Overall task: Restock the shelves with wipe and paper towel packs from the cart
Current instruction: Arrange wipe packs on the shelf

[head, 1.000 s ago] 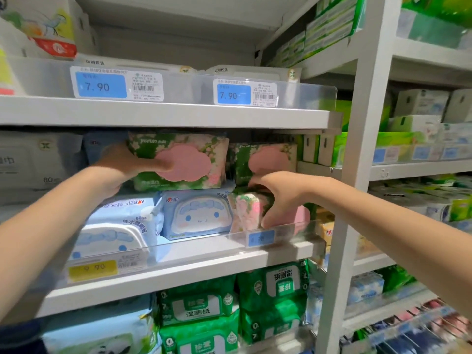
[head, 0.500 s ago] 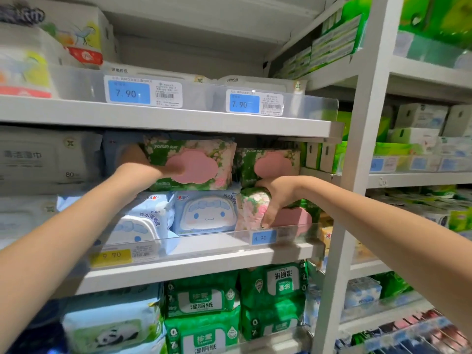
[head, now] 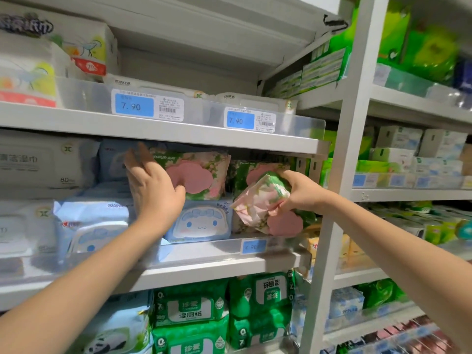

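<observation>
A person's right hand (head: 301, 192) clamped its fingers on a tilted floral wipe pack (head: 258, 203) just before the right-hand stack on the middle shelf (head: 204, 268), while the left hand (head: 153, 187), fingers straight and slightly apart, pressed a second floral pack (head: 201, 172) atop a blue pack (head: 201, 223).

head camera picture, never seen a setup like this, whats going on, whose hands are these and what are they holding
No machine here: a person wears a camera on the head, so you look forward along both bare arms at a shop shelf. The left hand lies flat against a floral wipe pack stacked above a blue cartoon pack. The right hand has its fingers curled round a second floral pack, tilted, at the shelf's right end. Green packs fill the shelf below.
</observation>
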